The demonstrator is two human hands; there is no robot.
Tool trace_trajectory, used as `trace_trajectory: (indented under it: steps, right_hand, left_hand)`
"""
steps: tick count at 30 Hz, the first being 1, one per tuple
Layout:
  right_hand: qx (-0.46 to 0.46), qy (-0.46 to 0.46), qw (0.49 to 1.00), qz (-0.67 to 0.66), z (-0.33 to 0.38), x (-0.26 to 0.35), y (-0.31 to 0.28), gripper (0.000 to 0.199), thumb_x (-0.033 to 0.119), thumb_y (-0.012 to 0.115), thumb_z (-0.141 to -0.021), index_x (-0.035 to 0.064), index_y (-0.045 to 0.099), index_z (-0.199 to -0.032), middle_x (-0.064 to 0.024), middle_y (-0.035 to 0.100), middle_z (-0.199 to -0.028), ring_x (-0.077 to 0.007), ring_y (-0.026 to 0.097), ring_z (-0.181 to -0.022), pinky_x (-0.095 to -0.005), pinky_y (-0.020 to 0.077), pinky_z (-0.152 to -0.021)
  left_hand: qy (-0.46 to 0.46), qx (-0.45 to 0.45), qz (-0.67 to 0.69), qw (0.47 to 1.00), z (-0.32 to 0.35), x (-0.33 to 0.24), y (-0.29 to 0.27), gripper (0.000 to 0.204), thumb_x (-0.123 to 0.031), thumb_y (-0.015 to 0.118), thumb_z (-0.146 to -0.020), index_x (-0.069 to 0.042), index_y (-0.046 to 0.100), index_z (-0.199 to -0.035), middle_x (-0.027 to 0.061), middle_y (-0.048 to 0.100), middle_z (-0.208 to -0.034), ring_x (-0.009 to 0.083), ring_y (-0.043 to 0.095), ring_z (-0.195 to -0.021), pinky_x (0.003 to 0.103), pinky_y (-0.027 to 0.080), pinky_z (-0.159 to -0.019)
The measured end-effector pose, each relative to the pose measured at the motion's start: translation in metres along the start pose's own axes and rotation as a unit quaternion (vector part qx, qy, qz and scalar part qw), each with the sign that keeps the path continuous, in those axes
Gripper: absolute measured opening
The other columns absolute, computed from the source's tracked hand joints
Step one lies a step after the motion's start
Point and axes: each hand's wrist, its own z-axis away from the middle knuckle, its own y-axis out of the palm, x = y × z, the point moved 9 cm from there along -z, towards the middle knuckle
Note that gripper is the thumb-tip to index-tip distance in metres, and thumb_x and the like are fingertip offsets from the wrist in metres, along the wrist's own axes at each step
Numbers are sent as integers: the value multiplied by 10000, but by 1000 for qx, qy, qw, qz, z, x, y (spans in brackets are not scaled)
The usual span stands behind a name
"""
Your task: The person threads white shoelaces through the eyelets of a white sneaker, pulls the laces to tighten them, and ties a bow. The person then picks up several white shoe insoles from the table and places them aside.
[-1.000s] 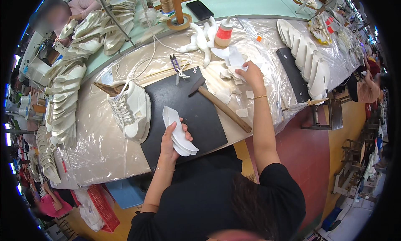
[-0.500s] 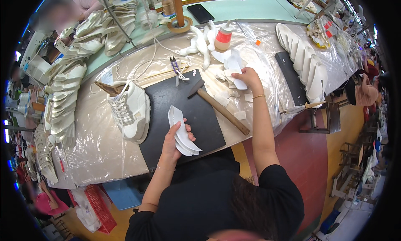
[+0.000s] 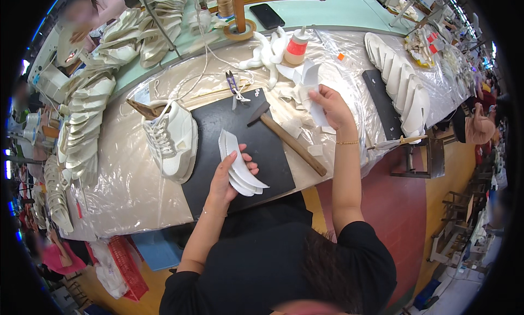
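My left hand [image 3: 222, 179] is closed round a small stack of curved white shoe pieces [image 3: 243, 174], held above a black board [image 3: 273, 170]. Farther right, my right hand [image 3: 336, 107] pinches a white shoe piece [image 3: 317, 114] between thumb and fingers, beside more white pieces [image 3: 307, 77] near the bottle. Between the hands a hammer [image 3: 292, 147] with a wooden handle lies across the board's edge. To the left of the board stands a white lace-up sneaker [image 3: 173, 143] with a brown wedge-like thing at its opening. Thread snips [image 3: 232, 84] lie beyond the board.
A red-and-clear glue bottle [image 3: 296, 46] stands by a white knobbly stand [image 3: 267, 55]. Rows of white shoe parts line the left [image 3: 87, 129] and right [image 3: 401, 80]. A phone [image 3: 267, 16] and tape roll [image 3: 240, 30] lie behind. A person sits far left.
My right hand has lifted slightly and drawn the white piece up and away from the pile, tilting it. My left hand keeps its stack, barely shifted.
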Motion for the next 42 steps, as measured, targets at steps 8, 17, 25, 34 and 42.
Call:
trace_trajectory:
  steps: [8,17,25,34,42]
  right_hand:
    - [445,-158,732,491,92,42,186,386,253,799,-749,72,699,-1075,-107,699,-891,-262,669,-864,-368,496,-752]
    - [221,-497,695,470,120,108,225,266,220,750,-806,81,664,-1016,-75,624,-807,-256,651,-825,-364,452,-865]
    - [102,-46,962,250,98,-5,142,205,84,755,-858,-11,650,-1006,-33,669,-870,-64,597,-726,-221,494,-657]
    - [111,-143,934,309,116,-3,166,152,103,768,-844,2,662,-881,-42,662,-802,-82,594,-715,-246,486,-655]
    - [-122,-169,967,148,106,26,44,169,33,740,-863,16,621,-981,-7,640,-858,-50,602,-761,-201,505,-648]
  left_hand:
    - [-113,35,75,990,-11,5,34,604,-506,484,-1004,-37,459,-1383,184,615,-1231,326,655,-1083,488,566,-920]
    - [-97,114,-6,989,17,11,50,617,-479,570,-969,-11,452,-1354,233,614,-1192,341,682,-1000,451,594,-858]
    - [53,30,-38,997,4,-29,29,511,-214,690,-870,-12,481,-1291,178,638,-1116,312,660,-1052,445,563,-926]
    - [159,-53,-78,983,2,-42,6,335,-135,636,-881,43,552,-1152,150,646,-1038,237,675,-933,378,583,-810]
    - [95,-72,-18,993,0,-53,-33,502,-128,667,-902,-32,452,-1345,94,592,-1026,260,629,-973,445,557,-848]
